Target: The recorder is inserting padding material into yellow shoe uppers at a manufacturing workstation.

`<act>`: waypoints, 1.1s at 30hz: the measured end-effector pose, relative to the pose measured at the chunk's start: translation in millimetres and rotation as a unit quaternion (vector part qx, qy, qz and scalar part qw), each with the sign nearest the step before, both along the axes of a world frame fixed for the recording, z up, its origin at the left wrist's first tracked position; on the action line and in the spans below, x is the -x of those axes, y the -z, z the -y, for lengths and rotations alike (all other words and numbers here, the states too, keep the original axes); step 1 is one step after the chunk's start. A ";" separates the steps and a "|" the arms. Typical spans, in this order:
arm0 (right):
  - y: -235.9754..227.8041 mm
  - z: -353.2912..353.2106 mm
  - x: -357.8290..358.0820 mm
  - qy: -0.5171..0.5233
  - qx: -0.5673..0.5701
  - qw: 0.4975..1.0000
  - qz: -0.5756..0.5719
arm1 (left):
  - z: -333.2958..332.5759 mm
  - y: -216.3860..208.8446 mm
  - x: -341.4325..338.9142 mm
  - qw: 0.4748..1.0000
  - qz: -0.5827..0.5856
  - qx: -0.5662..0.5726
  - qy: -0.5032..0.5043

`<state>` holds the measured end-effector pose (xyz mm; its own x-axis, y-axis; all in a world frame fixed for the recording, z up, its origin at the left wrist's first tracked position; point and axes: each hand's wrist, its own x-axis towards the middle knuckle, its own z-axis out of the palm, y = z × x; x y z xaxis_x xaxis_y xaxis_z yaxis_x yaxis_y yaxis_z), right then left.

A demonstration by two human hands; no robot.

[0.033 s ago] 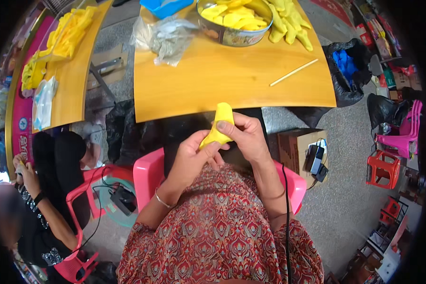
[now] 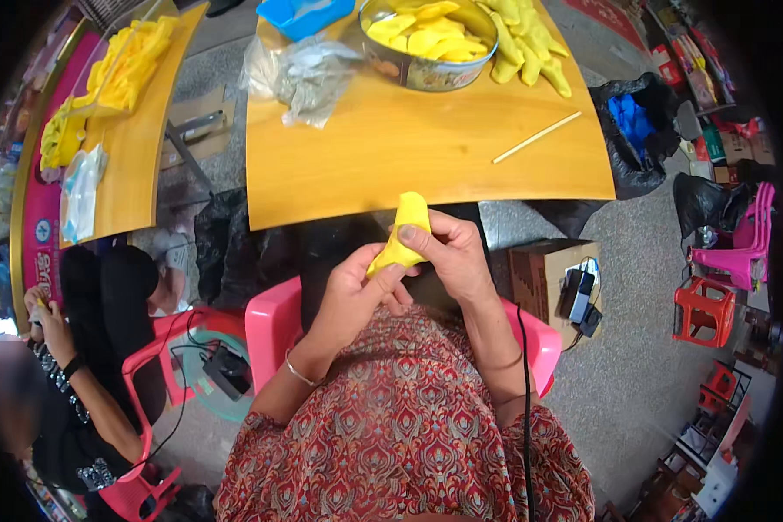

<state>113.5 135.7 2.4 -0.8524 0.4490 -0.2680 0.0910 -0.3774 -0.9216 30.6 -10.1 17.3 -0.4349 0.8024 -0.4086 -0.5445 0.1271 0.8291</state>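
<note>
A soft yellow cloth piece [image 2: 402, 246], rounded at its upper end, is held in front of my lap, just off the table's near edge. My left hand [image 2: 355, 287] pinches its lower left side between thumb and fingers. From the right, my right hand [image 2: 451, 254] grips its middle, the thumb pressed flat on its face. Whether it is stuffed or hollow I cannot tell. Farther off on the wooden table [image 2: 383, 170] stands a round tin [image 2: 431, 74] full of similar yellow pieces. Beside it lies a pile of longer yellow cloth shapes [image 2: 526, 48].
A thin stick [image 2: 537, 137] lies at the table's right. Clear plastic bags [image 2: 309, 78] and a blue tray [image 2: 304, 17] sit at the far left. A black bag [image 2: 639, 122] with blue stuff stands right of the table. Another person [image 2: 83, 391] sits at my left.
</note>
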 end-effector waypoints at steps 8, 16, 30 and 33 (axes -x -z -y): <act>-21.8 -5.3 2.0 -0.025 0.028 0.992 -0.117 | -10.2 -5.8 14.8 0.998 -0.061 -0.013 0.000; -43.5 -77.7 23.3 0.150 -0.131 0.975 -0.095 | -21.7 -2.1 11.2 0.994 -0.085 -0.061 -0.009; -45.5 -269.0 60.7 0.381 -0.312 0.865 -0.099 | -6.0 19.1 35.5 0.993 -0.095 0.045 -0.045; -45.5 -285.2 78.2 0.374 -0.317 0.869 -0.071 | -17.1 17.9 36.5 0.994 -0.090 0.041 -0.043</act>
